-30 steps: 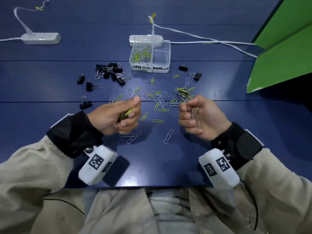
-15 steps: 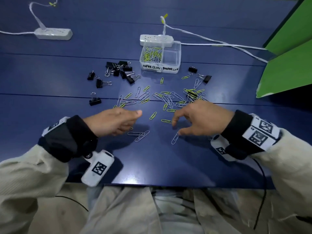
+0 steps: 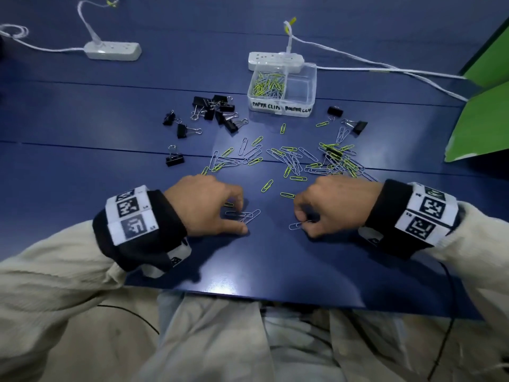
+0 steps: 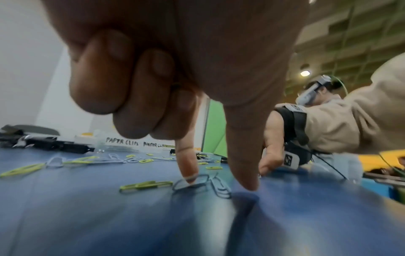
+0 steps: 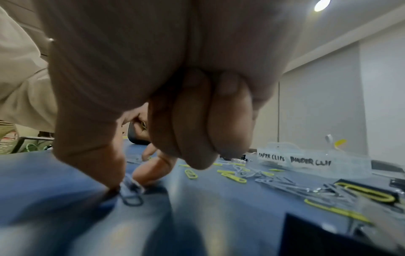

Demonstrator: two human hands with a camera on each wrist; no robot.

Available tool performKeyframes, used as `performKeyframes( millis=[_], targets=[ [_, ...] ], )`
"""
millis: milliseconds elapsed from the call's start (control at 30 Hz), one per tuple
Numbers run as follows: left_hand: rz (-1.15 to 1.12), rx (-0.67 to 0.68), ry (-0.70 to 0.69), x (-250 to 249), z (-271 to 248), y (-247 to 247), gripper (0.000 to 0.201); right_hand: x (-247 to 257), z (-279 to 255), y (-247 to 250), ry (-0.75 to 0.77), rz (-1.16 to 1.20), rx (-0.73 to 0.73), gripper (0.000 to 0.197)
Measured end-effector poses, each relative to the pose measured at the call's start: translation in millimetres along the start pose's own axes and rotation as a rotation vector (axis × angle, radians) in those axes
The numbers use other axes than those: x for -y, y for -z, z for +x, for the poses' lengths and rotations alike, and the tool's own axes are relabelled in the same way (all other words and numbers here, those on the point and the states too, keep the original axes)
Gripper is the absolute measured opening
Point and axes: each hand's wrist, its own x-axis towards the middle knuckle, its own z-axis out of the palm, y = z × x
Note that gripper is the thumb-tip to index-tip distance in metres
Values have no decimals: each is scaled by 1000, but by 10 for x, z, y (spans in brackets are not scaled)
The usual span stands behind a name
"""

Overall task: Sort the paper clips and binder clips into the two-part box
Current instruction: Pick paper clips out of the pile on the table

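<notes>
Silver and yellow-green paper clips lie scattered on the blue table. Black binder clips cluster at the left, with two more at the right. The clear two-part box stands behind them; its PAPER CLIPS side holds paper clips, its other side looks bare. My left hand is palm-down, index finger pressing two silver clips, thumb on the table beside them, other fingers curled into the palm. My right hand pinches a silver clip between thumb and index.
Two white power strips with cables lie at the back, one right behind the box. A green board leans at the right. The table's front edge runs just below my wrists.
Both hands were raised with clips in their palms; they have turned palm-down and dropped to the table, onto the nearest silver clips.
</notes>
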Motion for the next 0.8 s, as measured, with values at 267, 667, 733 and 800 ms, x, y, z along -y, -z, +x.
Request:
performKeyframes(
  millis=[267, 667, 733, 800],
  targets=[
    [107, 25, -86, -147, 149, 22, 27, 5, 126, 26, -20, 246, 25, 27],
    [-218, 166, -74, -18, 318, -8, 26, -389, 306, 90, -285, 1942, -237, 25],
    [-669, 178, -1, 51, 366, 110, 29, -415, 376, 104, -393, 1848, -234, 28],
    [-1205, 195, 54, 133, 409, 194, 17, -413, 457, 151, -477, 1716, -250, 27]
  ],
)
